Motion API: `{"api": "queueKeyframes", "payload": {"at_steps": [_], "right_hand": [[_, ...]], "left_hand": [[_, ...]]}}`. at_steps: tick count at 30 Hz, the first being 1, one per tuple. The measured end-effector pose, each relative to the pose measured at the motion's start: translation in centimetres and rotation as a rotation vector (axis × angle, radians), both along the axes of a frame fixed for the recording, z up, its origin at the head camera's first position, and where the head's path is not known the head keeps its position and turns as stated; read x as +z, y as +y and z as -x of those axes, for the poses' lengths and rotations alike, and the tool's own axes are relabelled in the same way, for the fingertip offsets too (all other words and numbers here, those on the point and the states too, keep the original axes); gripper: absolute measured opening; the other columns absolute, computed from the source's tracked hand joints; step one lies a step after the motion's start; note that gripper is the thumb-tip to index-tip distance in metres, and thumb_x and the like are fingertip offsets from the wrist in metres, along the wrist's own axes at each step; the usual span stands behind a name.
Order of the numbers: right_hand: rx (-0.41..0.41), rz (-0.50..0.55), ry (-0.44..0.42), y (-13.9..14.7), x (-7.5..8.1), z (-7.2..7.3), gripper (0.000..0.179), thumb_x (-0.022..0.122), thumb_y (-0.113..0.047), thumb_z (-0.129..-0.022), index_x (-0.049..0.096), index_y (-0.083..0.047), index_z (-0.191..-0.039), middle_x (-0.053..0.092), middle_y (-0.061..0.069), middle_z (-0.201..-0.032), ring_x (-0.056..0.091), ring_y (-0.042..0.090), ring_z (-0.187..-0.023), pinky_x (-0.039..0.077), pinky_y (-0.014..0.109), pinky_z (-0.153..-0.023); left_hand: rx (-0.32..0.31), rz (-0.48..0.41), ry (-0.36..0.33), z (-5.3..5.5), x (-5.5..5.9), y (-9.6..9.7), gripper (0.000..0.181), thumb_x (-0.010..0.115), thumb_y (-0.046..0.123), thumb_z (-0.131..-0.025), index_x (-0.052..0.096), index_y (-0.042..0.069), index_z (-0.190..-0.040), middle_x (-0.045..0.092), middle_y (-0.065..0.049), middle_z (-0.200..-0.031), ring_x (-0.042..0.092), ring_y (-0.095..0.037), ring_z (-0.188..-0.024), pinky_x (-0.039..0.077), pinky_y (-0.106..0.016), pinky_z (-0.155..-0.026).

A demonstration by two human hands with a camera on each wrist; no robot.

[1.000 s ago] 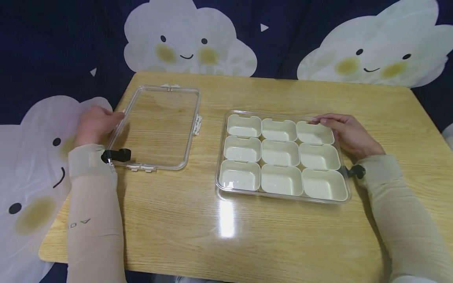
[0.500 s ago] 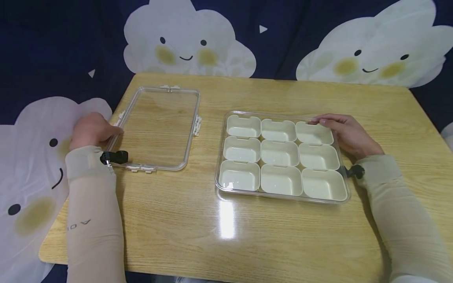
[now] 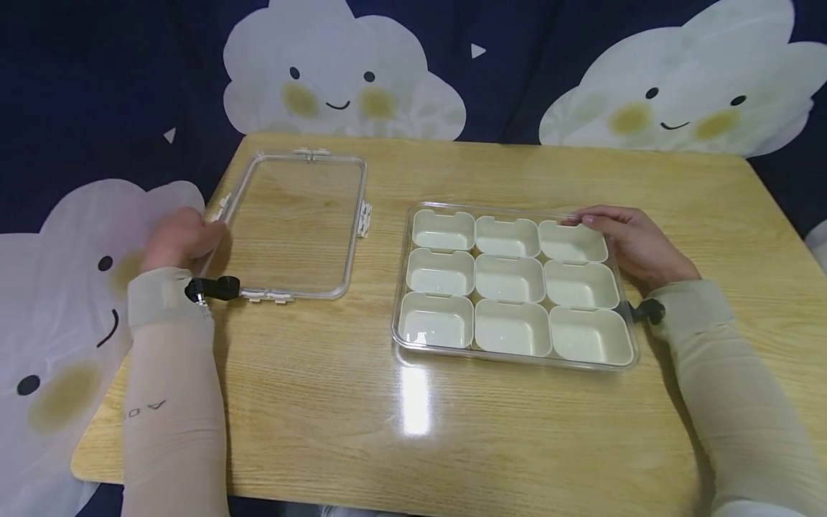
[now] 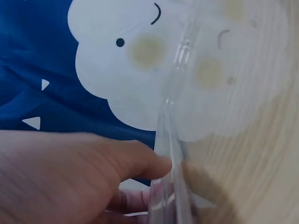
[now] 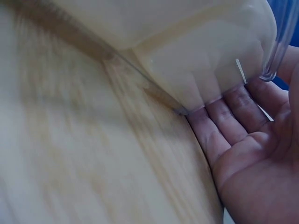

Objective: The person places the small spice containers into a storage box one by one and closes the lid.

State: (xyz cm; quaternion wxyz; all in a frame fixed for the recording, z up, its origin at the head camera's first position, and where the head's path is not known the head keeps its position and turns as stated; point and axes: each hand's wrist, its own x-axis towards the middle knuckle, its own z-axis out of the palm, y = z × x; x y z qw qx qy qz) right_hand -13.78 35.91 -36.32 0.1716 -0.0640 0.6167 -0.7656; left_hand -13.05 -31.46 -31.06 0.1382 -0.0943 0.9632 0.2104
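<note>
A clear rectangular lid [image 3: 352,269] with white clips is at the left of the table. My left hand [image 3: 181,238] pinches its left edge; in the left wrist view the thumb [image 4: 152,163] lies on the near side of the rim and the fingers reach behind it. Right of the lid is a clear box [image 3: 517,361] holding several cream compartment cups [image 3: 513,327], with no contents visible in them. My right hand [image 3: 639,244] grips the box's right back corner, thumb at the rim. In the right wrist view the fingers [image 5: 233,116] reach under the box's bottom.
The wooden table [image 3: 310,409] has its left edge beside my left forearm. A dark blue cloth [image 3: 510,72] with printed clouds hangs behind it and down its left side. Wrist cameras [image 3: 220,288] are strapped to both sleeves.
The lid's near edge and right clip have shifted away from me and slightly right. My left hand moved left along the lid's edge, then back right. The box and right hand hold still.
</note>
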Motion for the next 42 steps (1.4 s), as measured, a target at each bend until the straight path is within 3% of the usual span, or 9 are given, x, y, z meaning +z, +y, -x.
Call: {"api": "queueKeyframes", "payload": {"at_steps": [5,10,14,17,23,26,30,33,42], "right_hand": [[0.01,0.003,0.009,0.0,0.1,0.1,0.027,0.053,-0.005,-0.105,0.074,-0.002,-0.122,0.08,0.005,-0.119,0.076,0.013,-0.11,0.066,0.025,-0.084],[0.014,0.009,-0.002,0.0,0.1,0.1,0.026,0.054,-0.005,-0.105,0.074,-0.002,-0.122,0.079,0.005,-0.119,0.076,0.014,-0.109,0.066,0.026,-0.084],[0.018,0.013,0.0,0.0,0.2,0.1,0.026,0.054,-0.005,-0.105,0.074,-0.001,-0.122,0.079,0.006,-0.12,0.076,0.014,-0.109,0.066,0.027,-0.085],[0.017,0.001,0.001,0.1,0.2,0.0,0.026,0.054,-0.006,-0.105,0.073,-0.002,-0.123,0.079,0.006,-0.121,0.076,0.014,-0.109,0.066,0.026,-0.085],[0.014,-0.016,-0.001,0.1,0.1,-0.1,0.027,0.055,-0.008,-0.105,0.072,-0.002,-0.124,0.079,0.004,-0.122,0.075,0.013,-0.11,0.065,0.026,-0.086],[0.018,-0.015,0.007,0.0,0.1,-0.1,0.027,0.055,-0.007,-0.105,0.072,-0.002,-0.124,0.079,0.004,-0.122,0.075,0.014,-0.11,0.065,0.026,-0.086],[0.017,-0.014,0.007,0.1,0.0,0.0,0.026,0.055,-0.007,-0.105,0.073,-0.002,-0.123,0.079,0.005,-0.121,0.076,0.014,-0.11,0.065,0.027,-0.086],[0.007,-0.014,0.004,0.1,-0.1,0.1,0.026,0.056,-0.007,-0.105,0.074,-0.002,-0.122,0.079,0.006,-0.121,0.076,0.015,-0.11,0.066,0.027,-0.086],[-0.004,-0.005,-0.019,-0.1,0.2,-0.1,0.026,0.058,-0.008,-0.104,0.073,-0.002,-0.124,0.079,0.007,-0.122,0.076,0.016,-0.111,0.066,0.028,-0.087]], "left_hand": [[0.001,-0.112,-0.08,0.6,-0.1,-0.4,0.048,0.041,0.037,-0.104,0.059,-0.008,-0.1,0.062,-0.005,-0.072,0.059,-0.025,-0.069,0.047,-0.034,-0.057],[-0.016,-0.284,-0.106,1.2,-0.1,-0.5,0.047,0.048,0.031,-0.106,0.055,-0.01,-0.127,0.073,0.005,-0.079,0.065,-0.011,-0.075,0.053,-0.027,-0.069],[-0.09,-0.367,-0.079,1.5,0.1,-0.2,0.065,0.06,0.034,-0.103,0.039,-0.004,-0.152,0.073,0.018,-0.09,0.062,0.002,-0.085,0.049,-0.019,-0.078],[-0.098,-0.54,-0.1,1.6,0.1,0.2,0.075,0.063,0.03,-0.102,0.025,0.002,-0.161,0.069,0.022,-0.097,0.067,0.004,-0.088,0.054,-0.016,-0.08],[-0.017,-0.777,-0.07,1.7,-0.1,0.9,0.071,0.053,0.02,-0.107,0.014,0.009,-0.165,0.067,0.016,-0.111,0.072,0.003,-0.092,0.055,-0.011,-0.072],[0.065,-0.827,-0.027,1.9,-0.3,1.3,0.067,0.051,0.024,-0.108,0.019,0.009,-0.165,0.072,0.018,-0.107,0.07,0.004,-0.092,0.048,-0.01,-0.064],[0.156,-0.989,0.023,2.1,-0.9,1.9,0.054,0.047,0.019,-0.109,0.033,-0.003,-0.156,0.073,0.01,-0.094,0.072,0.002,-0.085,0.055,-0.007,-0.07],[0.167,-1.075,0.04,2.2,-1.3,2.1,0.046,0.042,0.015,-0.109,0.036,-0.009,-0.148,0.07,0.004,-0.095,0.076,0.0,-0.083,0.061,-0.012,-0.079],[0.161,-1.193,0.048,2.0,-0.9,2.3,0.06,0.047,0.018,-0.109,0.024,-0.005,-0.16,0.081,0.001,-0.1,0.08,-0.01,-0.086,0.055,-0.01,-0.055]]}}
